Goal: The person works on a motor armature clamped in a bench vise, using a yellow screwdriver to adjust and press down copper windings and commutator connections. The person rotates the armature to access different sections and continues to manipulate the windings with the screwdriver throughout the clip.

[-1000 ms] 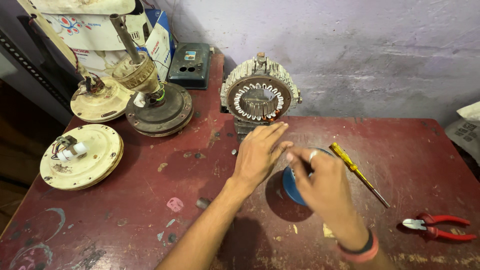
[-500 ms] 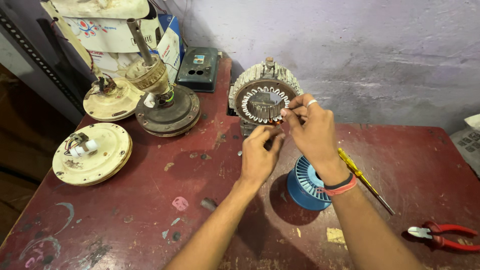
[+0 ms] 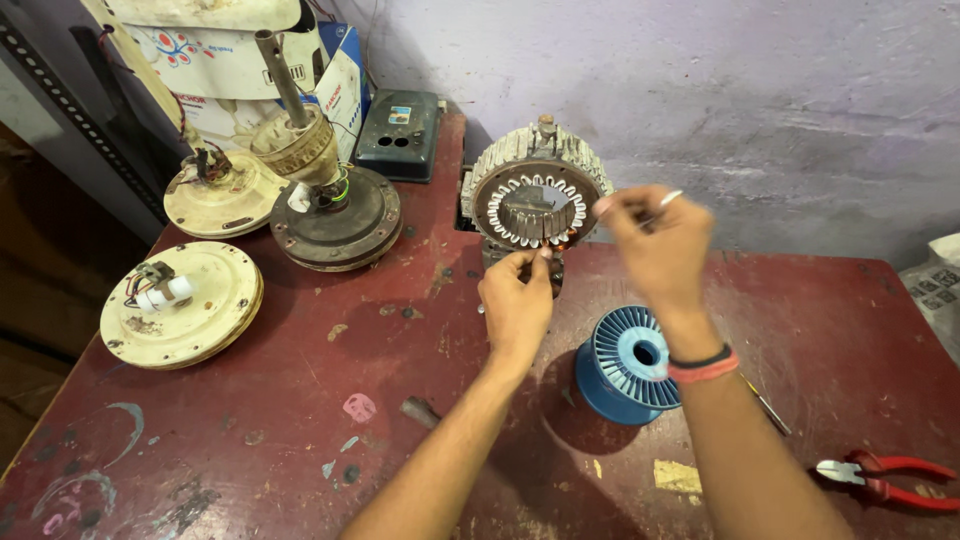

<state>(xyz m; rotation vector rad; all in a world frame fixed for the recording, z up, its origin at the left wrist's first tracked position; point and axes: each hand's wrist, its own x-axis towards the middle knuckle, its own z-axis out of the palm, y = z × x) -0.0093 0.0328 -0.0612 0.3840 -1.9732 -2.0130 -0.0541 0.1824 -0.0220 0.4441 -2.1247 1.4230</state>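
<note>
A round motor stator [image 3: 535,205] with a ribbed metal shell and white-lined slots stands upright at the back of the red table [image 3: 300,400]. My left hand [image 3: 515,300] reaches its lower rim, fingertips pinched on copper wire there. My right hand [image 3: 655,245], with a ring and a red and black wristband, is raised just right of the stator. Its thumb and fingers pinch a fine strand that barely shows. A blue spool [image 3: 625,365] lies on the table under my right forearm.
Red-handled pliers [image 3: 885,475] lie at the right edge, and a screwdriver tip [image 3: 765,405] shows beside my right arm. At the left are a fan motor with shaft [image 3: 335,215], two cream fan covers [image 3: 180,305] [image 3: 215,195], a dark box [image 3: 400,135] and cartons [image 3: 230,60].
Both hands rose from the blue spool to the stator. My right hand has since pulled away to the stator's right, while my left stays at its lower rim.
</note>
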